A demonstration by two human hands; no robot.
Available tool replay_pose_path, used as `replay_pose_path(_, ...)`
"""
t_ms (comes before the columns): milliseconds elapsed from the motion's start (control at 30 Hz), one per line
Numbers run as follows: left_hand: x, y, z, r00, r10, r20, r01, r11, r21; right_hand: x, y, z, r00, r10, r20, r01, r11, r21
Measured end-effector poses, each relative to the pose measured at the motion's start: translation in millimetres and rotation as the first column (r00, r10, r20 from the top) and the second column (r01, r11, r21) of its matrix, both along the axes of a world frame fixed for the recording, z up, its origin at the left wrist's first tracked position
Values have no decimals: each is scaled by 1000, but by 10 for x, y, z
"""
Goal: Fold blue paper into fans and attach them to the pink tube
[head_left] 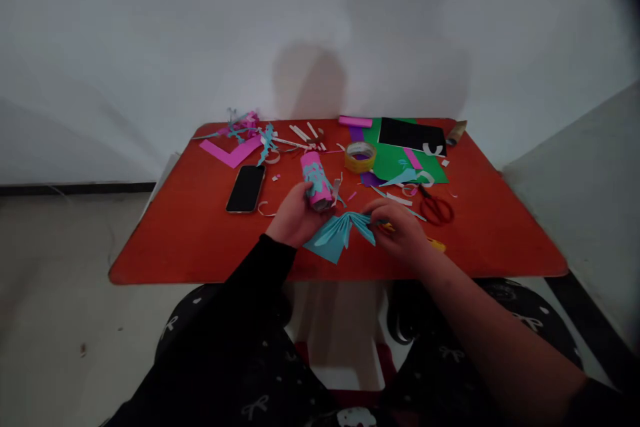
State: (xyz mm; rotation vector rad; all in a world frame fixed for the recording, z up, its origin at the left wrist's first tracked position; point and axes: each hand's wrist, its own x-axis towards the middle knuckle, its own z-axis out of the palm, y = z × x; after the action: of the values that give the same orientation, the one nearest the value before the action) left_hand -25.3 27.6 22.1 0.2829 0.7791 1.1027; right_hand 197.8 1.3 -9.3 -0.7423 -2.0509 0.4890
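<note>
My left hand (296, 217) is wrapped round a pink paper tube (313, 175) with light blue cut-paper pieces on its side. The tube leans, and its near end faces me. A fan-folded light blue paper (346, 227) spreads out between my hands, over a flat light blue sheet (327, 245). With fingers closed, my right hand (397, 227) pinches the right side of the folded paper. Something yellow shows under that hand, and its yellow end (437, 245) sticks out to the right; its kind is mostly hidden.
On the red table (190, 247) lie a phone (245, 189), a tape roll (360, 157), scissors (436, 207), a green sheet (395, 163), a black sheet (413, 136) and a pink paper strip (231, 155). Shredded paper (243, 125) is heaped at the back left. A wall stands behind.
</note>
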Motion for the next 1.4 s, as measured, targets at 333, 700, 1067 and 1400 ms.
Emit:
replay_pose_path(333,116,-134,-142,970,-210,-122,214,977,15,-68,-1,5,989,-93,111,60,962,267)
replay_pose_path(700,218,-247,-101,978,-101,-181,117,990,83,-89,-102,57,887,-214,410,117,961,250)
replay_pose_path(1067,241,-247,-151,983,34,-181,-19,996,86,-148,-45,-83,957,-203,209,193,979,68)
replay_pose_path(1400,355,-278,-69,868,388,-309,-268,892,365,-430,-154,-96,823,-368,-432,-201,522,-829)
